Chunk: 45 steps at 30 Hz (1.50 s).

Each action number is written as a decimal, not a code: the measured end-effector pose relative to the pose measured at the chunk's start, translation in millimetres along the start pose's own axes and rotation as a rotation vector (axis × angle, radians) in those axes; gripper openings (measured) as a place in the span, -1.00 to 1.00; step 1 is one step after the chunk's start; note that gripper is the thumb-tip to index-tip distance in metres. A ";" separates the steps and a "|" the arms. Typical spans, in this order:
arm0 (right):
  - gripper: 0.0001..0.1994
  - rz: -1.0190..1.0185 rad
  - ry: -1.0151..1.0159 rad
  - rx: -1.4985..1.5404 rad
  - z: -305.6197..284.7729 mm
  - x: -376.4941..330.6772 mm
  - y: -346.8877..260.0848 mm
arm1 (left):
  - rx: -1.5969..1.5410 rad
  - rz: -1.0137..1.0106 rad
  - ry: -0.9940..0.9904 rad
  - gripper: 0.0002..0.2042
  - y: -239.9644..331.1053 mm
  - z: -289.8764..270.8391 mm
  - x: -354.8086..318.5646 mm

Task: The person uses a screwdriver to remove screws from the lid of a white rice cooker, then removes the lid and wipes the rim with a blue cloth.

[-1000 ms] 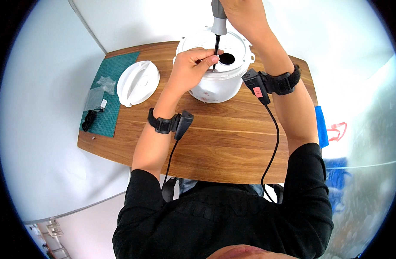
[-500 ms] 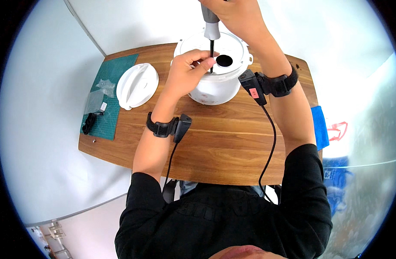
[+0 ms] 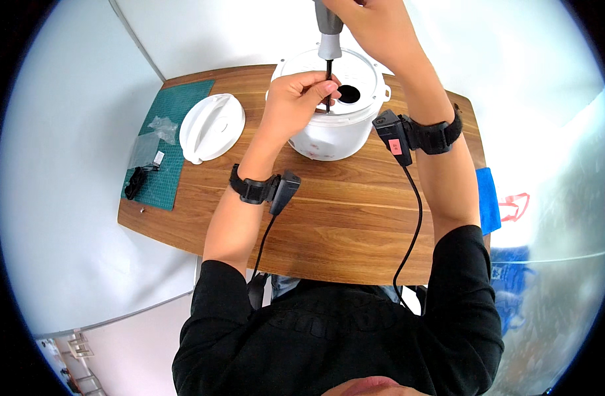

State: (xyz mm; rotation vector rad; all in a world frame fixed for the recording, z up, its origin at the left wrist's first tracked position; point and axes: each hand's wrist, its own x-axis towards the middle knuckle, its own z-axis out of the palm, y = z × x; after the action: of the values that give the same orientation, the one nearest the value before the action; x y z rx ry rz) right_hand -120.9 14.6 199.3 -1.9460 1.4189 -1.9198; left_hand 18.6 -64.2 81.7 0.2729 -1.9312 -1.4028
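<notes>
From where I sit, the left hand (image 3: pixel 296 98) is closed in a light pinch, thumb and fingers together on the dark shaft of a screwdriver (image 3: pixel 329 46), low down near its tip. The right hand (image 3: pixel 378 30) is up at the grey handle, but the far edge of my view cuts its fingers off, so I cannot tell how far they are wrapped. The shaft stands nearly upright, its tip at the near rim of the white pot (image 3: pixel 332 142); whether it sits in a screw is too small for me to see.

The pot stands on the far middle part of the wooden table (image 3: pixel 342 218), a flat white panel uppermost, with a dark round hole (image 3: pixel 349 94) just right of the left fingertips. I read the step in hand as screw work at that near rim. The next move, I judge, calls for the left pinch to guide the shaft straight while the right hand turns the handle with steady downward pressure; a tilt could let the tip slip.

Left of the pot, apart from it, lies a white lid (image 3: pixel 213 129), partly over a green mat (image 3: pixel 162 105). On the mat are a clear bag (image 3: pixel 143 150) and, nearer, a black cord (image 3: pixel 136 183). A blue cloth (image 3: pixel 488 201) hangs at the right edge.
</notes>
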 end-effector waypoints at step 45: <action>-0.37 0.054 0.107 -0.125 6.9 -12.4 -23.5 | 0.215 0.059 0.047 -0.87 -6.2 -2.1 -1.3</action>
State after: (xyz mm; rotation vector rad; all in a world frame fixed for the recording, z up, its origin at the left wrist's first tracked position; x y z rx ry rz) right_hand -100.1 32.1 202.8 -1.8587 1.6387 -1.9838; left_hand 19.4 -67.4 76.0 0.3442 -2.0356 -1.1422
